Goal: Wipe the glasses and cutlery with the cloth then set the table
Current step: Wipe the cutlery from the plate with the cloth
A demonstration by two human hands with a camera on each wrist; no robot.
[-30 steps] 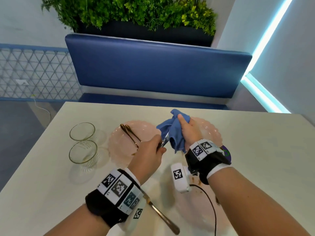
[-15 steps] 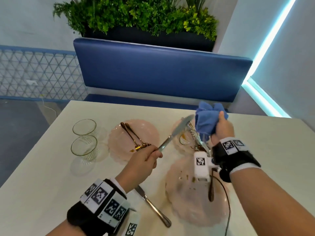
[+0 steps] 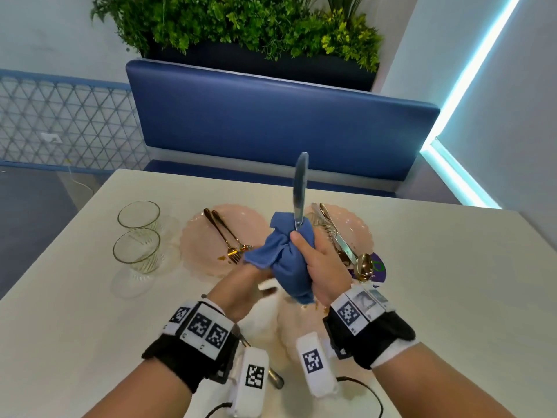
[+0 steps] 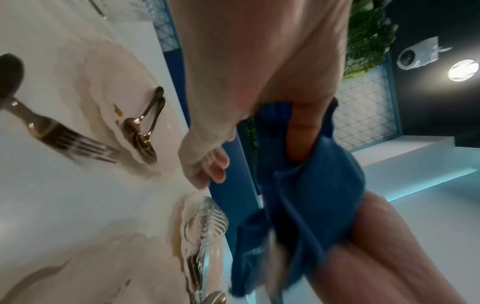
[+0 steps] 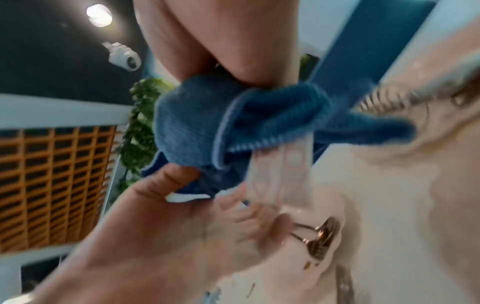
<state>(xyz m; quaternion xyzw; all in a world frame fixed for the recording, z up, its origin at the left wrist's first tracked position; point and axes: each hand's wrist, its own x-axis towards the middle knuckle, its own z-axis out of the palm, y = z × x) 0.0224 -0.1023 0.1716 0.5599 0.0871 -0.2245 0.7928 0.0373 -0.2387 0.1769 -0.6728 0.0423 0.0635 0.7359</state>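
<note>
The right hand is curled around a bunched blue cloth, which wraps the lower part of a silver knife. The knife stands nearly upright above the middle of the worktop, its blade rising out of the top of the cloth. The left hand is low and just left of the cloth, with its fingers tucked beneath the bundle (blurred in the head view, so I cannot tell for certain whether it grips the knife handle or only the cloth). In the left wrist view one finger presses into a fold of the blue fabric.

Toward the far edge of the worktop lie two pink plates. The left plate carries two gold forks lying side by side, tines toward the person. The right plate holds silver cutlery and a gold spoon whose bowl hangs over its near rim. A third pink plate sits at the near edge, mostly hidden under the wrists. Two clear glasses stand upright near the left edge, one behind the other, just beside each other. Another piece of cutlery shows its handle end between the forearms.
</note>
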